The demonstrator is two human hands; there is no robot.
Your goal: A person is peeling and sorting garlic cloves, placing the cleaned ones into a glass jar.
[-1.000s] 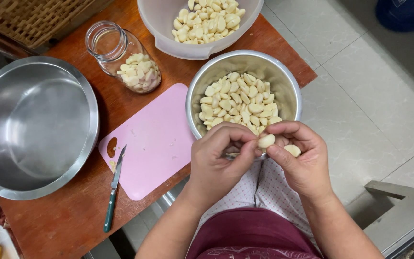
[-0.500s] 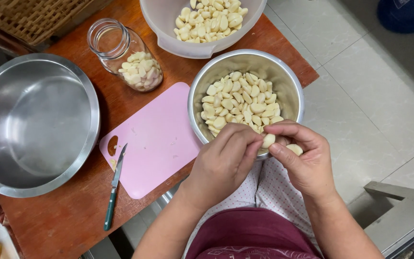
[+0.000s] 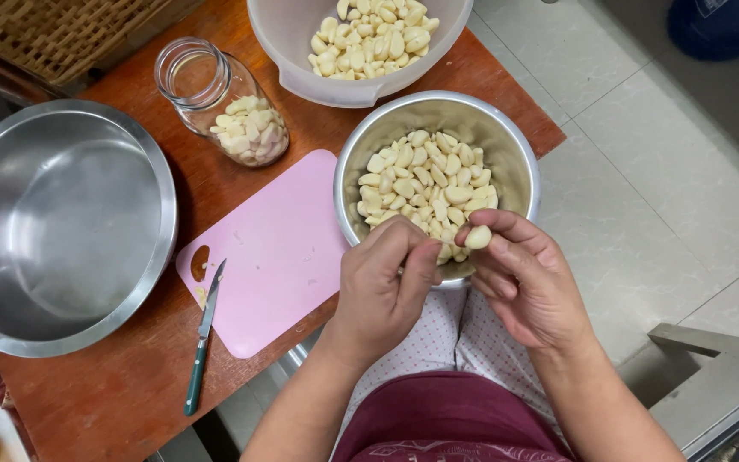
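Right hand now pinching just one peeled garlic clove at the fingertips; second clove gone from that hand since a second ago. Left hand curled shut beside it, nothing seen inside. Both over the near rim of the steel bowl of cloves. At 9 o'clock, pink cutting board and small knife. At 11 o'clock, glass jar. At 12 o'clock, white bowl. Nothing blocking the hands.

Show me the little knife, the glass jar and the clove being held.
knife (image 3: 201, 346), head view, on its blade near the handle.
glass jar (image 3: 215, 103), head view, on its side wall.
garlic clove (image 3: 477, 237), head view, on its middle.
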